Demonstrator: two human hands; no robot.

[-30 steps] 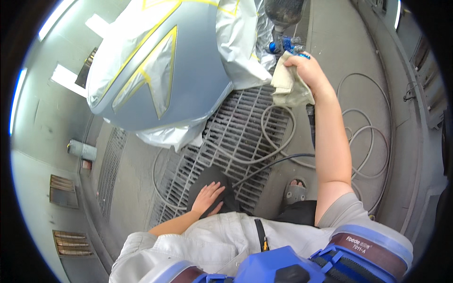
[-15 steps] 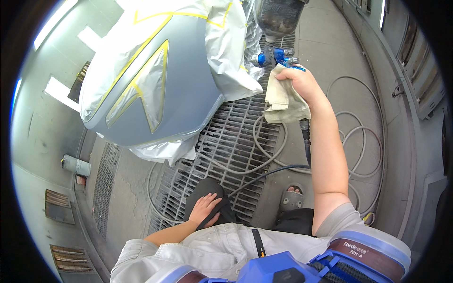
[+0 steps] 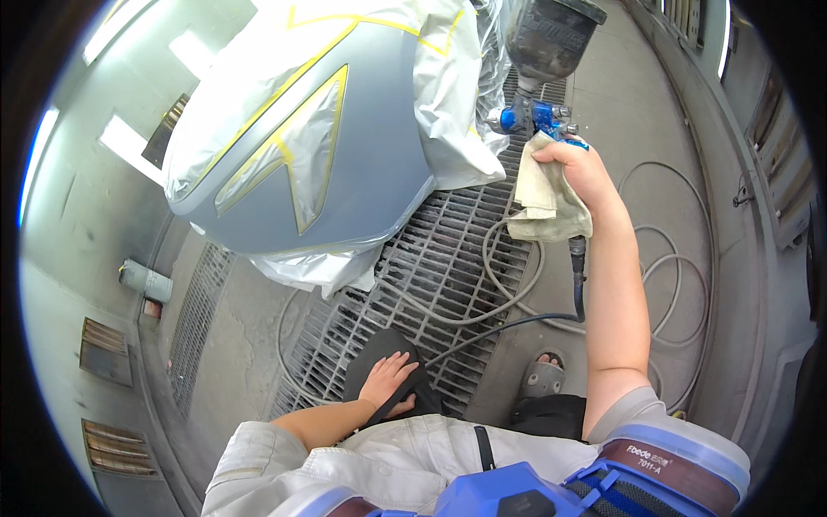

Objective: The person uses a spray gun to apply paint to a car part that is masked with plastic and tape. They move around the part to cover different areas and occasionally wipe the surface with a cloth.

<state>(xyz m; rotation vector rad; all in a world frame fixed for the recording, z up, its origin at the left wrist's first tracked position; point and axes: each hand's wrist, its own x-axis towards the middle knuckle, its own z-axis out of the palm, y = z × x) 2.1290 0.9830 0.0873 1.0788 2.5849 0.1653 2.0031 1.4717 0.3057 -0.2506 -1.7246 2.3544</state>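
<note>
My right hand (image 3: 579,171) is closed round the handle of a blue spray gun (image 3: 536,119). A dark paint cup (image 3: 554,41) sits on top of the gun. Between my hand and the handle hangs a folded cream cloth (image 3: 546,194). A dark hose (image 3: 578,280) runs down from below the handle. My left hand (image 3: 389,381) rests on my dark-trousered knee, fingers stretched out, holding nothing. To the left of the gun stands a grey car body panel (image 3: 379,129), edged with yellow tape and white masking film (image 3: 454,112); a masked V-shaped patch lies within it.
A metal floor grating (image 3: 448,258) runs under the panel. Loops of pale hose (image 3: 680,302) lie on the floor to the right. Along the left wall sits a grey cylinder (image 3: 145,281). My sandalled foot (image 3: 543,376) is on the floor near the hose.
The whole view has shifted a little, so the panel, gun and hands appear further right and slightly lower. Both hands keep their hold and pose.
</note>
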